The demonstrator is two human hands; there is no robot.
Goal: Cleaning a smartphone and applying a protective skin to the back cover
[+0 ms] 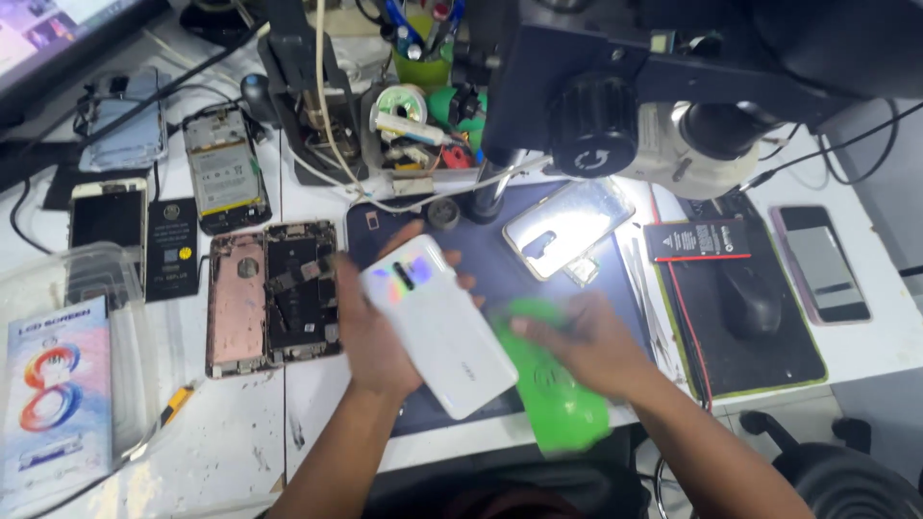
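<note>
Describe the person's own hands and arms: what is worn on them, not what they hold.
Both forearms are bare as far as the picture shows: no sleeves, no gloves. The left hand and right hand show no ring, watch or bracelet. The right hand is motion-blurred, so small details there cannot be told.

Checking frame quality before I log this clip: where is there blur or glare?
Head view: the right hand and the green sheet it holds are smeared by motion blur; the white phone in the left hand is slightly soft; strong lamp glare whitens the phone under the microscope; the disassembled phones at left look sharp.
</note>
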